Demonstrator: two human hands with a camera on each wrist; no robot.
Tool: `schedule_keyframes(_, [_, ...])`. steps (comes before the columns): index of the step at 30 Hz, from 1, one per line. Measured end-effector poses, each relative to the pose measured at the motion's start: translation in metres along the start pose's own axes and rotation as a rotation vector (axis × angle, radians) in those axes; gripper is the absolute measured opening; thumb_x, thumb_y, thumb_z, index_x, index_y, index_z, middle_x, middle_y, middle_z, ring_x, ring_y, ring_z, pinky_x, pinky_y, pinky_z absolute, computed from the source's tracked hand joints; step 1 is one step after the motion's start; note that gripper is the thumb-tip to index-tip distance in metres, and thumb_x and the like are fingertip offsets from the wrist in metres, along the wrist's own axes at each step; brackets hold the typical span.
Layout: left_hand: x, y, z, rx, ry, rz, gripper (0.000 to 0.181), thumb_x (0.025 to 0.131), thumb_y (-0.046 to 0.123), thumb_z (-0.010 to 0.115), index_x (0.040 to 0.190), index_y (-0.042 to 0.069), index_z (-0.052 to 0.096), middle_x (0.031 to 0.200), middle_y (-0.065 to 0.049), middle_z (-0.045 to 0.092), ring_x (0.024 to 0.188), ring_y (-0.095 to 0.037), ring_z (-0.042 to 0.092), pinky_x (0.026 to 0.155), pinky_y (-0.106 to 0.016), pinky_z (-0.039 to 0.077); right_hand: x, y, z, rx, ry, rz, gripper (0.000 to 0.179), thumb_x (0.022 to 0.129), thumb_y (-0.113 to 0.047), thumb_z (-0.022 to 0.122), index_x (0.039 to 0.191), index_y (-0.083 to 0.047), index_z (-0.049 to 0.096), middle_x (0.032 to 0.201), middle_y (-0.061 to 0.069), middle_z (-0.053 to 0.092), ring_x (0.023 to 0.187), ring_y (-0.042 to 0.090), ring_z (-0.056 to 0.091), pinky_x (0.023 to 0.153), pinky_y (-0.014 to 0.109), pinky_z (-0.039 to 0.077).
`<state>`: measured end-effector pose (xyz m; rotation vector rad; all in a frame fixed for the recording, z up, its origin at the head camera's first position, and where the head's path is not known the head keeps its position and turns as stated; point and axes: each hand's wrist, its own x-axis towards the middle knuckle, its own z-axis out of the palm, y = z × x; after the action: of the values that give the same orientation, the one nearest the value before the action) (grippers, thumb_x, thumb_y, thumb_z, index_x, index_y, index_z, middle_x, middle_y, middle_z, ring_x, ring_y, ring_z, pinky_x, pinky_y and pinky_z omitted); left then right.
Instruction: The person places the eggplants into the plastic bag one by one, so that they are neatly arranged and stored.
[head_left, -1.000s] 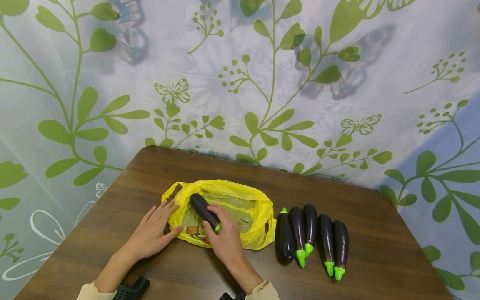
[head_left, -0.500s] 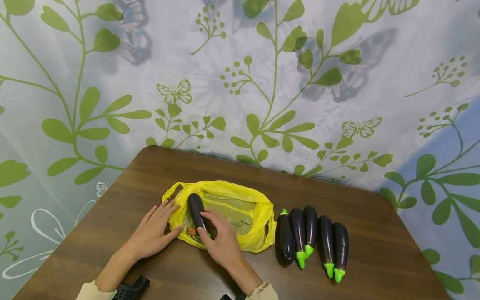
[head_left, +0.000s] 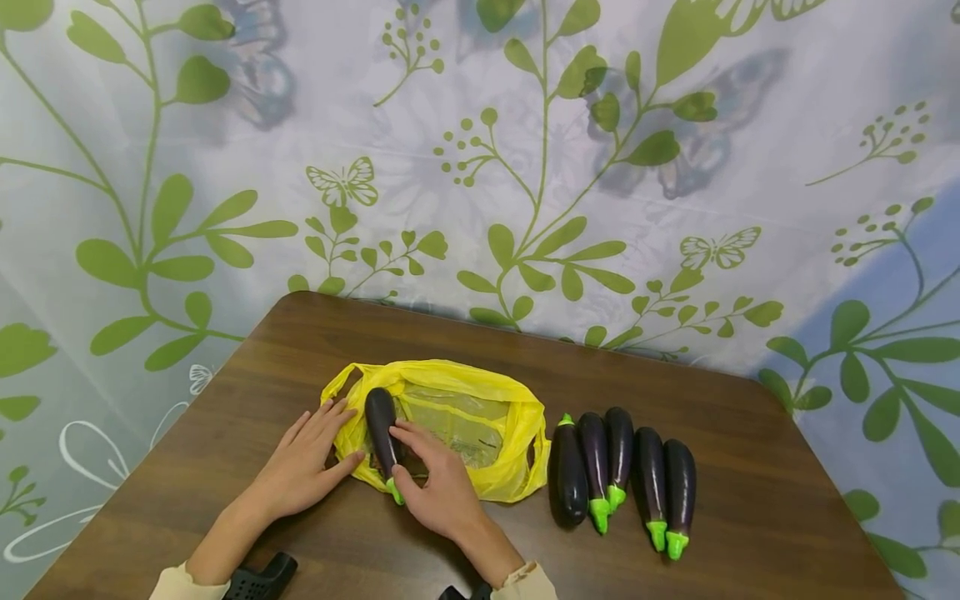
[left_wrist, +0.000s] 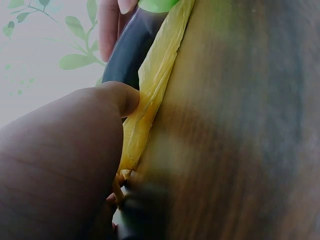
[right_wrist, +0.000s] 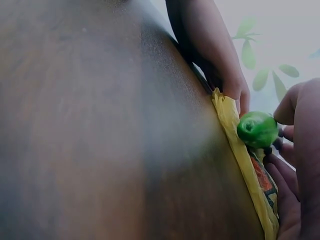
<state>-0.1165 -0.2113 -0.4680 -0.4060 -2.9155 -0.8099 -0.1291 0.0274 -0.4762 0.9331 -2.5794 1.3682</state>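
Observation:
A glossy dark purple eggplant (head_left: 380, 421) with a green cap lies lengthwise in the left end of a yellow plastic bag (head_left: 517, 482), its cap toward the near rim. My right hand (head_left: 441, 487) holds it from the right, thumb and fingertips at its side. Seen in the right wrist view, the thumb is beside the green cap (right_wrist: 257, 130) and the fingers curl underneath. My left hand (head_left: 306, 467) rests with extended fingers on the bag's left edge. In the left wrist view its thumb (left_wrist: 117, 95) presses the yellow plastic (left_wrist: 155, 75) beside the eggplant.
Several more eggplants (head_left: 596, 458) lie side by side on the brown wooden table (head_left: 757, 483), right of the bag. Behind the table hangs a leaf-patterned cloth (head_left: 420, 200). Black wrist gear (head_left: 264, 577) shows beneath the left forearm.
The eggplant has swung from a slant to nearly lengthwise and shifted left against the bag's left side. My right hand moved slightly left with it. The left hand stayed in place.

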Motion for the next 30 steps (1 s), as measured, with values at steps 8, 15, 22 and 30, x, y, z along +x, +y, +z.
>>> schedule_keyframes(8, [0.0009,0.0013,-0.0014,-0.003,-0.007,0.0,0.072,0.103,0.051,0.058,0.154,0.002,0.045,0.164,-0.022,0.034,0.154,-0.043,0.026,0.122,-0.064,0.015,-0.0022,0.0012,-0.0042,-0.023,-0.101,-0.01,0.059,0.097,-0.019,0.063,0.154,-0.025,0.05,0.161,-0.004,0.043,0.145,0.02,0.046,0.111,0.043,0.047])
schedule_keyframes(15, [0.0019,0.0003,0.0007,-0.002,-0.01,-0.004,0.07,0.104,0.052,0.055,0.154,0.004,0.046,0.165,-0.02,0.034,0.154,-0.042,0.025,0.122,-0.063,0.015,-0.003,0.0001,-0.0057,-0.032,-0.112,-0.003,0.055,0.102,-0.031,0.064,0.155,-0.022,0.049,0.162,-0.003,0.042,0.143,0.023,0.049,0.108,0.04,0.05])
schedule_keyframes(22, [0.0017,0.0017,0.0,-0.013,-0.012,-0.006,0.065,0.106,0.048,0.052,0.154,0.003,0.046,0.165,-0.021,0.034,0.154,-0.042,0.025,0.122,-0.063,0.015,-0.0024,-0.0001,-0.0038,0.011,-0.083,0.041,0.057,0.102,-0.035,0.067,0.154,-0.019,0.049,0.152,0.003,0.055,0.126,0.015,0.063,0.097,0.027,0.055])
schedule_keyframes(30, [-0.0004,0.0038,-0.0006,-0.02,-0.016,-0.005,0.065,0.107,0.048,0.051,0.154,0.004,0.045,0.165,-0.022,0.033,0.154,-0.044,0.025,0.121,-0.064,0.016,-0.0012,0.0009,-0.0029,0.016,-0.055,0.04,0.053,0.101,-0.035,0.068,0.149,-0.019,0.053,0.145,0.002,0.06,0.117,0.012,0.066,0.092,0.021,0.056])
